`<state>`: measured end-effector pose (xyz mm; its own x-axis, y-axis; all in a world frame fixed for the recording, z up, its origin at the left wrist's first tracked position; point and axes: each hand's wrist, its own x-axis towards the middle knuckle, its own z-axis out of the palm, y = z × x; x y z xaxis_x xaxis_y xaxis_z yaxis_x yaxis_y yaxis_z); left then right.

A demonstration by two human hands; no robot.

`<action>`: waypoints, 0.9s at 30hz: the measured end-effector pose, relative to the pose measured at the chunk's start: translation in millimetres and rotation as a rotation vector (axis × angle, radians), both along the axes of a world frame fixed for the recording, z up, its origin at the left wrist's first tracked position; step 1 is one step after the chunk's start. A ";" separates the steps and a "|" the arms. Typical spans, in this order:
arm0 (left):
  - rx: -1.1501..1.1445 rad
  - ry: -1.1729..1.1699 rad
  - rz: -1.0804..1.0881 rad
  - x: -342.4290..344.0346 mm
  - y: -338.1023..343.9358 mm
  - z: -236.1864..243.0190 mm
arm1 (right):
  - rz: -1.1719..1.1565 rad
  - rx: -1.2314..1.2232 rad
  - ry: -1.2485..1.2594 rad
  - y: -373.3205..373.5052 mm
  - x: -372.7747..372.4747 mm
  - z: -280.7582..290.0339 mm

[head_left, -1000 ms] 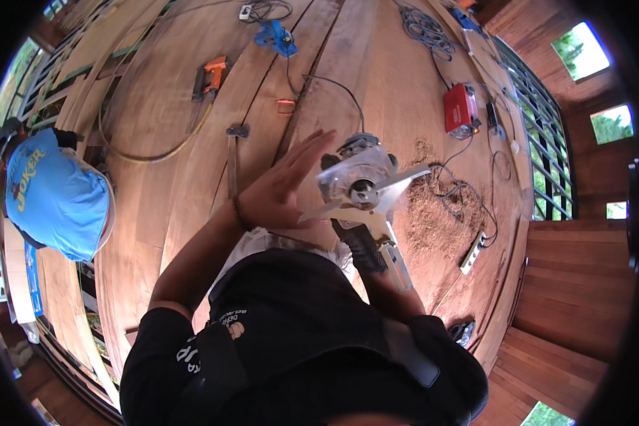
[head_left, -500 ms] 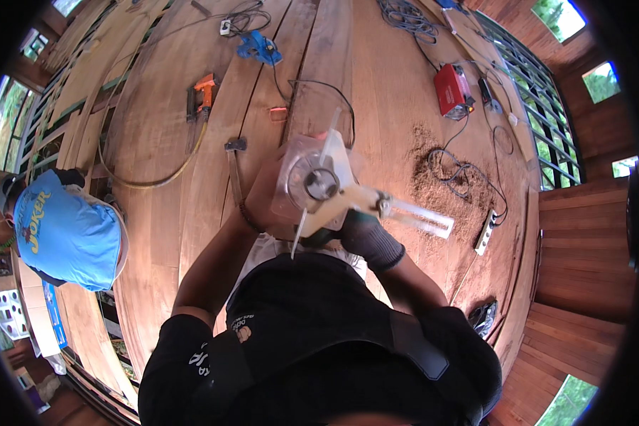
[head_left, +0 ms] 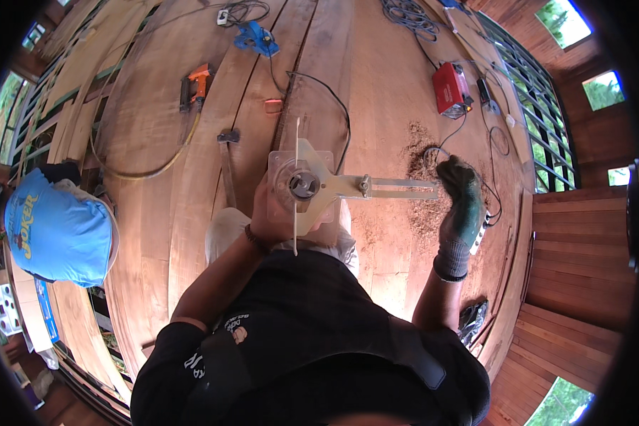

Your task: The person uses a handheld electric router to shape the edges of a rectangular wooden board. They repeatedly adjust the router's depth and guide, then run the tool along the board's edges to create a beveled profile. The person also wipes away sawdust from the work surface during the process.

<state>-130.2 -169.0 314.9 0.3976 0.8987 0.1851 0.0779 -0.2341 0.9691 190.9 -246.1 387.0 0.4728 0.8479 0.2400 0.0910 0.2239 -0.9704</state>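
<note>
My left hand (head_left: 268, 221) is shut on a small router (head_left: 304, 186), turned so its clear square base plate faces up at me. A metal edge-guide bar (head_left: 397, 187) sticks out of the base to the right. A black cord (head_left: 334, 106) runs from the tool across the plank floor. My right hand (head_left: 460, 202), in a green glove, hangs apart from the guide bar to its right, above the sawdust (head_left: 420, 145) and holding nothing. My bent knees in pale trousers (head_left: 224, 231) show below the tool.
On the wooden floor lie a hammer (head_left: 227, 160), an orange nail gun (head_left: 194, 84) with a yellow hose (head_left: 156, 169), a blue power tool (head_left: 255, 39) and a red box-shaped machine (head_left: 451, 89). Another person in a blue shirt (head_left: 57, 231) crouches at the left. A railing (head_left: 539, 121) stands at the right.
The router has been turned so its base plate faces me squarely. My gloved right hand has let go of the guide bar and swung out to the right.
</note>
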 end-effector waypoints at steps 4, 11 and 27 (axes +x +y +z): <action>0.290 0.175 0.022 0.7 2.6 2.5 | -0.164 -0.093 -0.548 -0.7 -12.5 31.5; 0.415 0.261 0.014 1.6 -0.9 3.4 | 0.179 0.019 -1.280 19.9 -65.4 50.8; 0.515 0.267 0.150 -1.4 -3.0 9.3 | 0.371 0.115 -1.265 36.9 -80.5 34.5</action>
